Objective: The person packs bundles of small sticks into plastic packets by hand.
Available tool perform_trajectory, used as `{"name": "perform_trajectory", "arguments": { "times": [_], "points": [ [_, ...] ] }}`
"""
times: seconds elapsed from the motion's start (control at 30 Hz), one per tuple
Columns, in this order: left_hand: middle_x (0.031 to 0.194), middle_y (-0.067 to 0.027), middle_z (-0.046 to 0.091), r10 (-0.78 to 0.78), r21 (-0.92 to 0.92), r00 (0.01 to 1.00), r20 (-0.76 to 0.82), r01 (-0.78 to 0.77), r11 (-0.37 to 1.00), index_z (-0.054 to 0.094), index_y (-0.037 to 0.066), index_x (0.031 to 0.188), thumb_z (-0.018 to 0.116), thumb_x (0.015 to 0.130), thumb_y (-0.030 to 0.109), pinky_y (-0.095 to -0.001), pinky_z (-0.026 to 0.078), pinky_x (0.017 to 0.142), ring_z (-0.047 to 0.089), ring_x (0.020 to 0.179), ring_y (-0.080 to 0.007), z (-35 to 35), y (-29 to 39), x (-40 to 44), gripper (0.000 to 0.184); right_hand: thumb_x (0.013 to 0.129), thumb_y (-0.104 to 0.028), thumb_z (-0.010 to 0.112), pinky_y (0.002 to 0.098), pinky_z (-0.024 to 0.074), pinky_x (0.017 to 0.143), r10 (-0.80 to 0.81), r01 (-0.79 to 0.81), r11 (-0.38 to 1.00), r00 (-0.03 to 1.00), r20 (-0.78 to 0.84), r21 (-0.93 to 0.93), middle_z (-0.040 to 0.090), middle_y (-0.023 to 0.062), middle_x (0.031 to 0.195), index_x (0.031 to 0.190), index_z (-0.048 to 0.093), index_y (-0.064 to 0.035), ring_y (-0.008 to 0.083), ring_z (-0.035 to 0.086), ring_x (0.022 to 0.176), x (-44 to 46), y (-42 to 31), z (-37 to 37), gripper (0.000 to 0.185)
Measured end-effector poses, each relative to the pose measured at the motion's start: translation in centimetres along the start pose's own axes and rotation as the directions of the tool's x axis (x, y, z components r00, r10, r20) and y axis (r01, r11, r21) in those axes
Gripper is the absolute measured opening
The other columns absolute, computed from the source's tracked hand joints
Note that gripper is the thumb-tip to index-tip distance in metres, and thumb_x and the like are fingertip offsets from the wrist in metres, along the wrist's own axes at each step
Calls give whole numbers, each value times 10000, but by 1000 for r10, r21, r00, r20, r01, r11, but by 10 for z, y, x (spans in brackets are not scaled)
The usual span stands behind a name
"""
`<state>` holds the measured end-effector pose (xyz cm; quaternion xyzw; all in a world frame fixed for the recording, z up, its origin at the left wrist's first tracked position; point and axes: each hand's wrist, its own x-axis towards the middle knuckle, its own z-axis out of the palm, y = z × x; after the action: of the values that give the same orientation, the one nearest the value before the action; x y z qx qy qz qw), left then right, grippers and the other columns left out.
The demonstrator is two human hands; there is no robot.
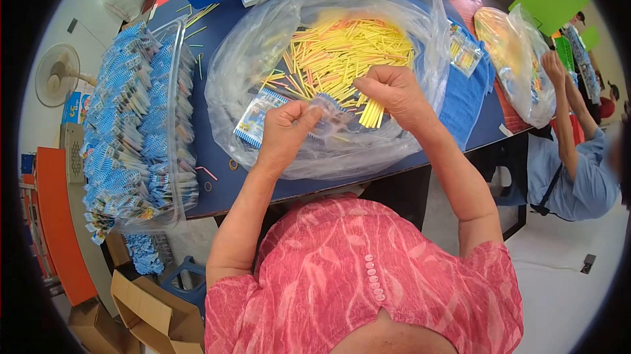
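A large clear plastic bag lies spread on the blue table, holding a heap of thin yellow and pinkish straws. My right hand is closed around a small bundle of yellow straws, their ends pointing down. Left of it, my left hand pinches the edge of a small clear packet with a blue part at its top; whether the packet's mouth is open I cannot tell. A blue-and-white printed packet lies on the bag beside my left hand.
At left, a clear tub holds rows of filled blue packets. A blue towel with a packet on it lies right. Rubber bands sit near the front edge. Another person works at far right beside a plastic bag.
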<state>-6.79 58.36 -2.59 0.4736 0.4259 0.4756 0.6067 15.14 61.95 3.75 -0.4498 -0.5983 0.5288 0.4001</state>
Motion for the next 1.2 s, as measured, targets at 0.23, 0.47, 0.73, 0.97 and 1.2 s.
{"name": "perform_trajectory", "arguments": {
  "times": [0.23, 0.47, 0.73, 0.97, 1.2],
  "points": [
    [811, 16, 667, -17, 55, 1000, -2, 17, 998, 708, -15, 919, 713, 812, 65, -187, 431, 633, 546, 708, -25, 3, 8, -5, 134, 854, -209, 651, 212, 252, 414, 53, -54, 998, 998, 21, 37, 434, -77, 536, 586, 536, -82, 5, 361, 470, 1, -16, 10, 318],
    [831, 2, 678, 5, 109, 997, 82, -14, 994, 714, -4, 916, 720, 805, 64, -206, 461, 679, 575, 731, -49, 4, 4, -6, 131, 827, -249, 672, 229, 265, 434, 62, -59, 997, 996, 60, -52, 432, -69, 545, 578, 536, -68, 16, 353, 494, 11, -13, 12, 337],
    [809, 22, 667, -149, 37, 985, 81, 147, 988, 719, -7, 889, 716, 821, 121, -194, 440, 654, 550, 722, -28, 15, 15, -10, 145, 848, -233, 665, 205, 237, 388, 147, -151, 981, 988, 41, 124, 422, -79, 540, 582, 522, -114, 10, 353, 445, 6, -9, 5, 325],
    [802, 29, 653, -167, 161, 983, 70, 154, 975, 714, -18, 865, 702, 832, 136, -193, 413, 649, 525, 719, -23, 1, 0, -13, 159, 845, -231, 663, 214, 232, 388, 98, -99, 992, 995, 14, 82, 429, -74, 537, 587, 527, -105, 14, 348, 446, 3, 3, 0, 318],
    [790, 29, 640, -95, 249, 992, 78, 73, 966, 714, -19, 863, 706, 826, 125, -205, 411, 673, 520, 742, -33, 12, 16, -14, 149, 833, -240, 659, 234, 235, 400, 186, -189, 980, 982, 41, 63, 429, -63, 528, 573, 522, -94, 18, 342, 455, -2, -16, 7, 328]
  ]
}}
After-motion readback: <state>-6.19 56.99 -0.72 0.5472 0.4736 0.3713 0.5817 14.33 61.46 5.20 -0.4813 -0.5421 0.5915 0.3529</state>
